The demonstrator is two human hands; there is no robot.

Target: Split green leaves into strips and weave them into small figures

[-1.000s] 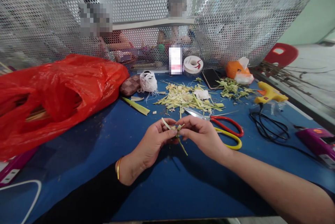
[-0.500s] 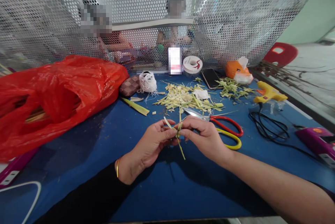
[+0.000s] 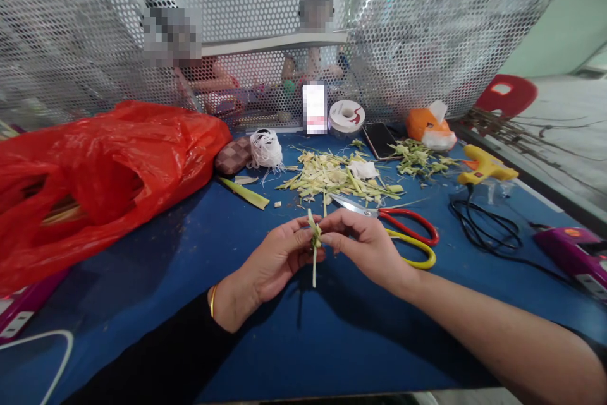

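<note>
Between my hands, over the blue table, is a small woven piece of pale green leaf strips (image 3: 315, 242), with one strip end hanging down and others sticking up. My left hand (image 3: 277, 256) pinches it from the left, thumb on top. My right hand (image 3: 358, 242) is closed at its right side, thumb and forefinger together on a strip of it. Just behind my right hand lies a pair of scissors (image 3: 411, 228) with one red and one yellow handle, blades pointing left. Past the blades is a heap of cut leaf scraps (image 3: 322, 174).
A red plastic bag (image 3: 156, 152) fills the left side. White string (image 3: 266, 149), a ribbon spool (image 3: 347, 117), a lit phone (image 3: 315, 108) and a dark phone (image 3: 379, 139) stand or lie at the back. To the right are a yellow glue gun (image 3: 486, 166) with its cord and a purple power strip (image 3: 573, 253).
The woven leaf piece has turned and moved slightly left, so its lower strip now hangs nearly straight down. Both hands stay close together on it.
</note>
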